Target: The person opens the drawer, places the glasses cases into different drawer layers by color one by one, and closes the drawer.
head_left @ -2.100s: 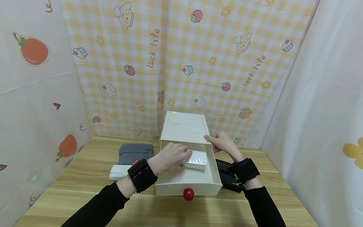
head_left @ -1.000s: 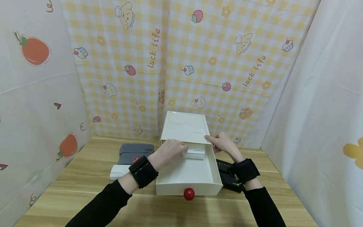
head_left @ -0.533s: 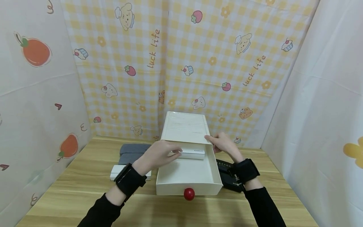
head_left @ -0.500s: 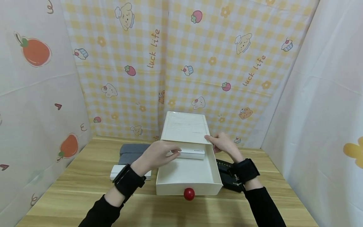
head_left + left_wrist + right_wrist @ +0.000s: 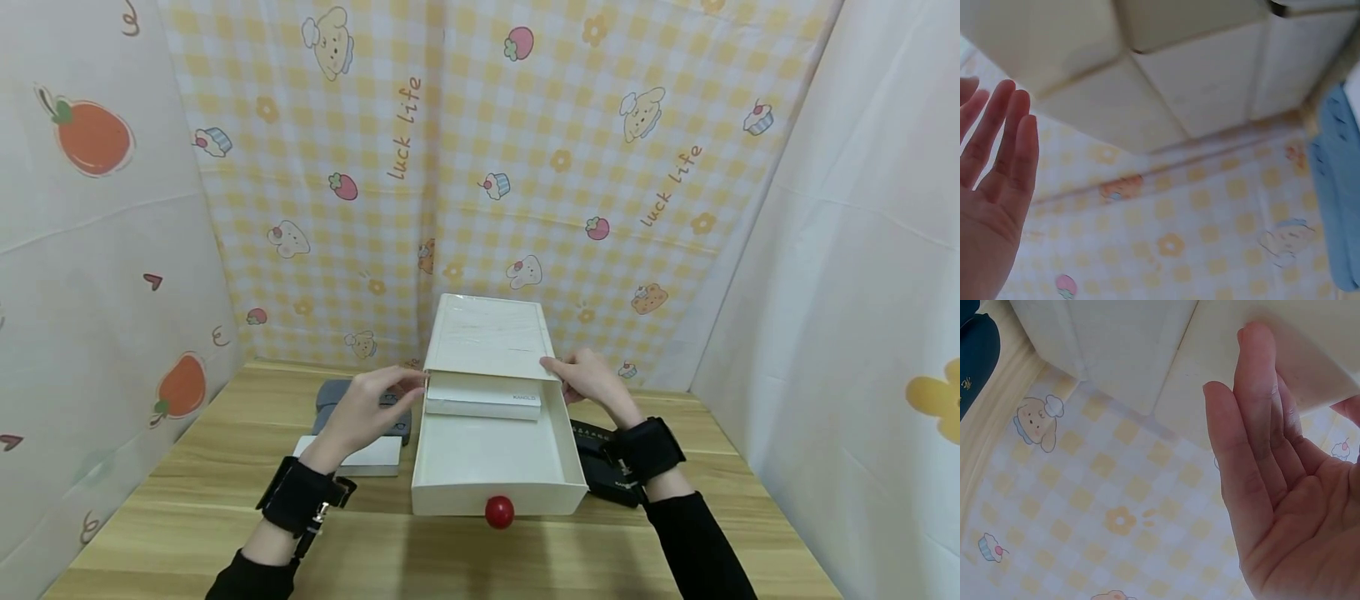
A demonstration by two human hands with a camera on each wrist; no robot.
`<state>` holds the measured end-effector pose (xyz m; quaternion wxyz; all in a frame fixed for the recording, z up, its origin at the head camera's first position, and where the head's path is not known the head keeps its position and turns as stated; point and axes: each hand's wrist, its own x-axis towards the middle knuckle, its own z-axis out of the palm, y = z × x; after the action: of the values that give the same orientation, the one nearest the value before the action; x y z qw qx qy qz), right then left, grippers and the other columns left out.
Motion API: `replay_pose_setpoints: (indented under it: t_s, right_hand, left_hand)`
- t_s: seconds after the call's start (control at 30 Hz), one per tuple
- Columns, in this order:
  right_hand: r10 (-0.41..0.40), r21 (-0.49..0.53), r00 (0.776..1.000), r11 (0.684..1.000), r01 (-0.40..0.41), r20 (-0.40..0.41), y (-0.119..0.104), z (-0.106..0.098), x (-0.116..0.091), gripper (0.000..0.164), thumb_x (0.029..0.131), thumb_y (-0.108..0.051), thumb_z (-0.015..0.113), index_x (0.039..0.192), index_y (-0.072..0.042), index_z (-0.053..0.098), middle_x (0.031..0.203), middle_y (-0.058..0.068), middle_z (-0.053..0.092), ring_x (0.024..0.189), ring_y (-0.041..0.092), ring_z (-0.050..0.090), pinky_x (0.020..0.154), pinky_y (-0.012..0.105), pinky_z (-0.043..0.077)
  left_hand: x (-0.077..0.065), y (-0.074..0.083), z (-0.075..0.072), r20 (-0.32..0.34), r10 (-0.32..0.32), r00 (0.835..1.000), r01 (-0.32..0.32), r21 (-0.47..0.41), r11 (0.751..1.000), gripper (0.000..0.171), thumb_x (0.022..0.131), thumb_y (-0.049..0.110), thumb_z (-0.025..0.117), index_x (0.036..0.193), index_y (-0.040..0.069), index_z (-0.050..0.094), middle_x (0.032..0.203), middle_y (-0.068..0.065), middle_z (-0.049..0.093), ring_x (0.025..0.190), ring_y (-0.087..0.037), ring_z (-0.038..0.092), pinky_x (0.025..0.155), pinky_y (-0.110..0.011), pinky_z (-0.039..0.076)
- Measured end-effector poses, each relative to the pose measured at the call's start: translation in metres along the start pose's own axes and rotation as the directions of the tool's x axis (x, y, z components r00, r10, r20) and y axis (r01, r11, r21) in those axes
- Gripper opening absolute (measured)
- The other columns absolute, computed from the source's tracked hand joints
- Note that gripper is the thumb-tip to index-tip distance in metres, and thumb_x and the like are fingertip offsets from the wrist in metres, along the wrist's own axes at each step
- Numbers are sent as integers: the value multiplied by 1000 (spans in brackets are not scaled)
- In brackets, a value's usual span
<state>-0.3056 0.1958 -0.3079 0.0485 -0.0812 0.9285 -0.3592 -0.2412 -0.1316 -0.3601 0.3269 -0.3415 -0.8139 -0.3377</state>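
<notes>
A cream drawer box point(image 5: 491, 335) lies on the table with its drawer point(image 5: 453, 502) pulled out toward me; a round red knob point(image 5: 499, 512) sits on the drawer's front. Inside, at the back by the opening, lies a flat white box point(image 5: 480, 409) with dark lettering. My left hand point(image 5: 367, 407) is at the left side of the outer box, fingertips right at its front edge; the left wrist view shows its fingers extended and nothing held. My right hand point(image 5: 591, 382) rests at the right side, one digit on the top edge, its other fingers point(image 5: 1254, 394) nearly straight along the wall.
Left of the drawer are grey glasses cases point(image 5: 330, 393), partly behind my left hand, and a white case point(image 5: 371, 458) in front of them. Black cases point(image 5: 609, 487) lie to the right, under my right wrist. A checked curtain point(image 5: 495, 150) hangs close behind the box.
The white box has gone deeper into the drawer, toward the back. My left hand has let go of it and moved left, out to the outer box's side. My right hand has stayed put.
</notes>
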Motion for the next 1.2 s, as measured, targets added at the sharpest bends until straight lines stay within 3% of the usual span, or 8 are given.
replay_pose_setpoints:
  t_s: [0.13, 0.23, 0.4, 0.53, 0.6, 0.7, 0.9, 1.2]
  right_hand:
    - [-5, -10, 1000, 1000, 5, 4, 0, 0, 0, 47, 93, -42, 55, 60, -9, 54, 50, -1, 52, 48, 10, 57, 56, 27, 53]
    - [-1, -8, 1000, 1000, 1, 5, 0, 0, 0, 47, 93, -42, 55, 60, -9, 55, 50, -1, 52, 48, 10, 58, 57, 28, 54]
    - [2, -11, 1000, 1000, -2, 0, 0, 0, 0, 47, 93, -42, 55, 61, -9, 55, 50, -1, 52, 49, 11, 59, 53, 24, 52]
    - [1, -12, 1000, 1000, -1, -2, 0, 0, 0, 47, 93, -42, 55, 60, -8, 55, 50, -1, 52, 49, 12, 60, 52, 24, 52]
    - [4, -12, 1000, 1000, -4, 0, -1, 0, 0, 47, 93, -42, 55, 60, -9, 55, 50, -1, 53, 49, 12, 59, 52, 24, 52]
    - [10, -15, 1000, 1000, -10, 4, -1, 0, 0, 47, 93, -41, 55, 59, -9, 55, 50, -1, 53, 49, 12, 59, 53, 23, 51]
    - [7, -17, 1000, 1000, -6, 7, -2, 0, 0, 47, 93, -42, 55, 58, -10, 54, 50, -1, 52, 48, 12, 57, 53, 24, 50]
    - [7, 3, 1000, 1000, -7, 9, -1, 0, -1, 46, 93, -41, 55, 61, -8, 57, 51, 0, 53, 50, 14, 60, 53, 24, 52]
  left_hand:
    - [-15, -10, -1, 107, -87, 990, 77, 95, 992, 18, 84, 7, 69, 102, 8, 70, 91, -3, 72, 81, -14, 67, 72, -27, 55]
    - [-26, -17, -2, 221, -165, 961, 124, 191, 974, 19, 85, 13, 69, 104, 9, 70, 95, -3, 72, 86, -17, 68, 75, -31, 55]
    - [-44, -30, -5, 372, -321, 871, 195, 338, 921, 29, 84, 21, 70, 109, 6, 68, 105, -8, 71, 97, -26, 67, 80, -39, 54]
    - [-57, -41, -6, 436, -426, 792, 240, 419, 876, 45, 78, 23, 76, 114, 0, 65, 115, -19, 66, 103, -35, 64, 84, -47, 53]
    - [-64, -46, -7, 449, -452, 771, 235, 459, 857, 51, 73, 24, 80, 115, -1, 63, 118, -23, 64, 105, -40, 62, 86, -50, 52]
    - [-74, -54, -5, 449, -445, 775, 188, 507, 841, 57, 67, 24, 84, 115, 0, 63, 119, -22, 61, 106, -41, 58, 85, -52, 51]
    - [-87, -68, 0, 420, -401, 814, 120, 554, 824, 61, 59, 25, 89, 112, 5, 65, 114, -15, 59, 100, -35, 54, 75, -49, 53]
    - [-94, -77, 4, 411, -377, 830, 71, 593, 802, 57, 56, 20, 89, 106, 4, 65, 107, -12, 60, 96, -30, 56, 75, -47, 52]
